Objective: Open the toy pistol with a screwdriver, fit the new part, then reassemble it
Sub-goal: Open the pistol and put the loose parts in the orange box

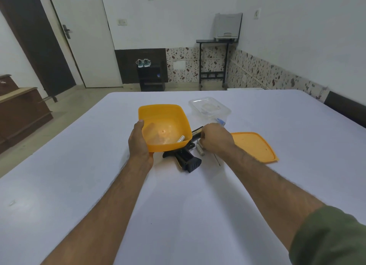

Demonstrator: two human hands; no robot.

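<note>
Preparation appears to be the stage in hand, with no disassembly evident. The person stands at a white tabletop (198, 215), both arms extended. The left hand (139, 141) grips the near left wall of an orange container (158, 112), thumb over the rim, fingers beneath it, holding it tilted above the surface. A single battery (180, 139) lies in the container's near right corner. The toy pistol (187, 160), black, lies on the tabletop partly under that container, grip pointing toward the near side; its body looks closed, though much of it is hidden by the container and the right hand. The right hand (214, 139) is curled over the pistol's far end, just beside two loose batteries (200, 149) on the surface; whether its fingers pinch anything cannot be told from this angle. A thin metal rod, probably the screwdriver (217, 160), lies just right of the pistol, under the right forearm and unheld. The orange lid (255, 146) rests flat to the right. A clear plastic box (210, 107) sits farther back, with a small blue-and-white item (220, 121) at its near edge. Judgement: items are being laid out from the container; unscrewing, fitting the new part and reassembly all remain. The new part itself cannot be identified with certainty.
</note>
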